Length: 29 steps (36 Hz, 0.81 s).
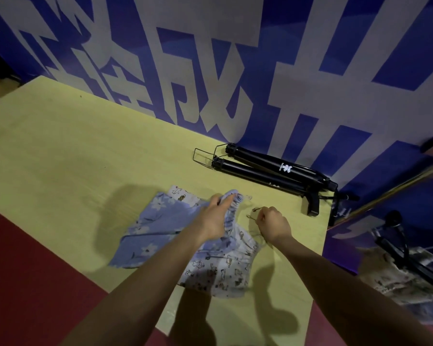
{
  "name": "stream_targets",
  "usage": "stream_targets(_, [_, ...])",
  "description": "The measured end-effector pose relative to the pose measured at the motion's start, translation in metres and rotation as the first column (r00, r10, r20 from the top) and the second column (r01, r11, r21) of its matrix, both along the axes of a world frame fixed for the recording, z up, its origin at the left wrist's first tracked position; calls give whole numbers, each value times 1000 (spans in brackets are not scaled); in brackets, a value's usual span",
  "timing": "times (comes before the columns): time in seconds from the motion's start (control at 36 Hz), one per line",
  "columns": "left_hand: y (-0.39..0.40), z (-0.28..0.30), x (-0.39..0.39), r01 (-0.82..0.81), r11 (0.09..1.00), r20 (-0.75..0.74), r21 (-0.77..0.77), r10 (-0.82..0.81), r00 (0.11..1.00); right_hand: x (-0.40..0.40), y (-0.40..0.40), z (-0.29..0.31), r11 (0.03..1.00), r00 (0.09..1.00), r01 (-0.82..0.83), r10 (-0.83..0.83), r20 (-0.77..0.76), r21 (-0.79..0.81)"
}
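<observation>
working at the bench (85, 158), we note both hands in the lower middle of the frame.

- left hand (216, 216): reaches in from the lower left. its fingers (226, 201) are curled round the gathered, elastic edge of the blue floral garment (148, 233) and grip it, with that edge raised a little off the bench.
- blue floral garment: spread across the centre of the frame, left of and under the left hand. it partly overlaps a white printed garment (223, 267), which shows above it near the top and below it toward the bottom centre.
- right hand (273, 223): just right of the left hand and apart from it. its fingers are closed and pinch a metal wire piece (254, 212). the end of the wire sticks out to the left of the knuckles, just beside the gathered edge. we cannot tell its full shape, since part is hidden by the hand.
- a thin wire loop lies on the white printed garment below the right wrist.
- black folded stand (273, 171): lies on the bench, centre right, against the blue wall (348, 46) with its white lettering.
- red floor (23, 258): lower left.
</observation>
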<state>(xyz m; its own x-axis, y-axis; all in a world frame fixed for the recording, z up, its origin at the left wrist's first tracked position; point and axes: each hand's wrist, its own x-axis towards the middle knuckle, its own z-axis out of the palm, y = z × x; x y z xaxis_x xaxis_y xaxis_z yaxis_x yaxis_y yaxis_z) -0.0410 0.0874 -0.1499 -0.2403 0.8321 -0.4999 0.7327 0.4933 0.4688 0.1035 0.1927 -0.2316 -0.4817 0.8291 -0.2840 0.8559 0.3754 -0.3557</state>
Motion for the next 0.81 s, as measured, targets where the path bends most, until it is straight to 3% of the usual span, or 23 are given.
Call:
stream_targets(0.11, [3, 7, -4, -16, 998, 2, 60, 16, 1000, 2, -2, 5, 1000, 1000, 9, -9, 7, -5])
stream_targets(0.28, [3, 12, -7, -35, 994, 60, 106, 29, 998, 4, -10, 29, 989, 957, -69, 27, -289, -133])
stream_targets(0.39, [1, 19, -9, -19, 994, 81, 104, 10, 997, -12, -18, 45, 969, 916, -159, 73, -394, -191])
stream_targets(0.61, [-8, 22, -24, -54, 984, 119, 169, 34, 992, -47, -40, 52, 971, 939, -179, 119, -324, -160])
stream_targets(0.81, [-9, 18, -30, -101, 966, 139, 238, 69, 988, -53, -41, 59, 971, 923, -180, 110, -369, -160])
